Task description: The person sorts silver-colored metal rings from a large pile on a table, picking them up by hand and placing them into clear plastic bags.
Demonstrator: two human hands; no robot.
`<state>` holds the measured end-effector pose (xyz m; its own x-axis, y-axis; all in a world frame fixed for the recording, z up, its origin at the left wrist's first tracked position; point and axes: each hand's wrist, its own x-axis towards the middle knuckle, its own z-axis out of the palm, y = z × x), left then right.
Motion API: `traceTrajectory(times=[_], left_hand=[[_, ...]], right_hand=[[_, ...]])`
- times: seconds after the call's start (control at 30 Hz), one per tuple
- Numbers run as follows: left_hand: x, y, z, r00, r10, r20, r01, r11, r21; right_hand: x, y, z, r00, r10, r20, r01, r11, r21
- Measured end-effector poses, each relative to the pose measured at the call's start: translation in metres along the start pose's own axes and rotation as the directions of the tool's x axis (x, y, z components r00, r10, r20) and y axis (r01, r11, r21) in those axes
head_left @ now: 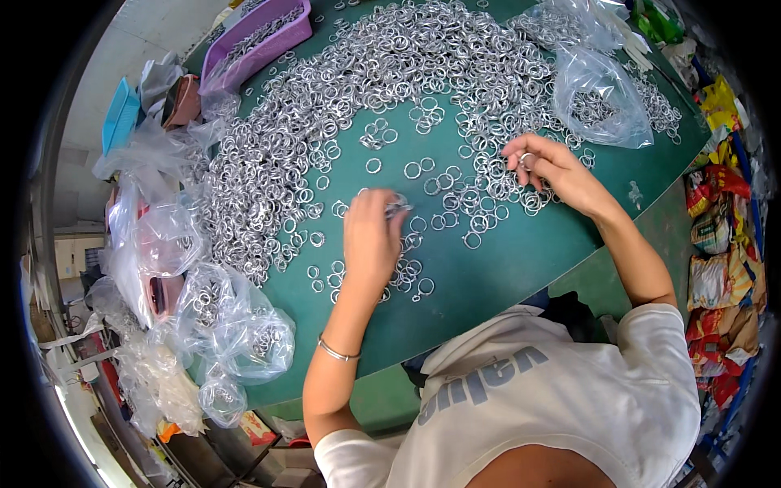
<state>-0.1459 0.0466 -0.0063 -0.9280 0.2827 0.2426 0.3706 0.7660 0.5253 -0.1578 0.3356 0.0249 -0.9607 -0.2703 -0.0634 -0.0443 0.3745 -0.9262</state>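
Observation:
A great heap of silvery metal rings (443,41) curves across the green tabletop (521,252). My left hand (373,240), blurred by motion and wearing a bangle at the wrist, is closed over the middle of the table. Blurred metal rings (397,205) show at its fingertips; how many it grips is unclear. At the right edge of the heap, my right hand (561,172) is closed, pinching a metal ring (526,160) between thumb and fingers. Between the hands lies a loose cluster of rings (476,207). Another small group (407,275) lies partly hidden behind my left forearm.
A purple basket (259,45) with small metal pieces stands at the back left, near a blue container (120,116). Clear plastic bags holding rings lie at the left (268,321) and far right (602,98). Colourful packages (720,268) line the right side beyond the table.

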Motion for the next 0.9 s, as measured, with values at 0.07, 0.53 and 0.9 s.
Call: traceTrajectory(times=[0.07,0.53,0.9], left_hand=[[-0.007,-0.005,-0.005,0.957,-0.29,-0.004,0.282,0.933,-0.222],[-0.017,-0.005,-0.032,0.999,0.032,-0.008,-0.032,0.999,-0.034],[0.022,0.023,0.022,0.985,0.161,0.055,-0.165,0.983,0.086]], right_hand=[[0.004,0.008,0.011,0.95,-0.313,-0.002,0.288,0.875,-0.39],[0.009,-0.009,0.001,0.935,-0.339,0.103,0.347,0.823,-0.45],[0.036,-0.013,0.01,0.909,0.038,0.416,-0.378,0.499,0.78]])
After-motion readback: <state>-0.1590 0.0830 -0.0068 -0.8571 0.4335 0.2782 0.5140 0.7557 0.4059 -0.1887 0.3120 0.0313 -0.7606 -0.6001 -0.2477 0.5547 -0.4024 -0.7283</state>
